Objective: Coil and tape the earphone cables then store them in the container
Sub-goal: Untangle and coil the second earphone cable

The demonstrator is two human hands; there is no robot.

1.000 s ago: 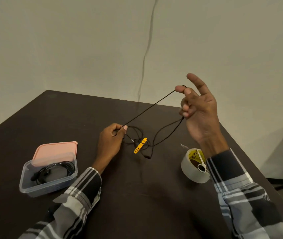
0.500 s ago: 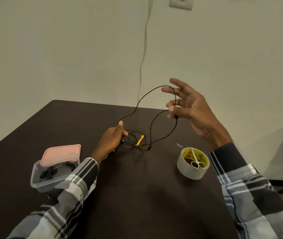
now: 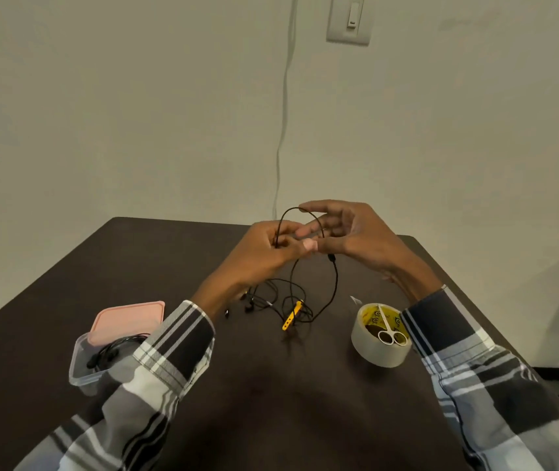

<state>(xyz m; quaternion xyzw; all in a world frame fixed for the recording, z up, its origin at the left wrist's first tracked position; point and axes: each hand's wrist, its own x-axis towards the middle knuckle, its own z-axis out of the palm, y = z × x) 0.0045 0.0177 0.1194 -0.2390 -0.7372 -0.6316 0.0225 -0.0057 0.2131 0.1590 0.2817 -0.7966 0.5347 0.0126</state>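
1. Earphone cable (image 3: pixel 335 283), thin and black, is held up over the middle of the dark table (image 3: pixel 271 402); a loop is arched between both hands, the rest is draped down to a loose tangle on the tabletop.
2. Left hand (image 3: pixel 264 253) is raised above the table, fingers curled, cable pinched between thumb and fingertips at the left end of the loop.
3. Right hand (image 3: pixel 349 239) is just beside the left, touching it at the fingertips; fingers are bent and slightly spread, with the top of the loop caught against the upper fingers. Firm grip or not: cannot be told.
4. A small black inline piece (image 3: pixel 331 257) is seen on the hanging strand just below the right hand.
5. Yellow clip (image 3: pixel 292 315) is lying in the tangle on the table, below the hands.
6. Clear container (image 3: pixel 82 365) is placed at the left, partly hidden by the plaid left sleeve (image 3: pixel 169 348); a black coiled cable (image 3: pixel 108 355) is inside, and a pink lid (image 3: pixel 128 321) is leaned on its far rim.
7. Tape roll (image 3: pixel 368 350) is set at the right, near the right sleeve; small white scissors (image 3: pixel 388 331) are laid across its top.
8. A wall switch (image 3: pixel 349 20) and a thin wire (image 3: pixel 283 113) running down the wall are seen behind.
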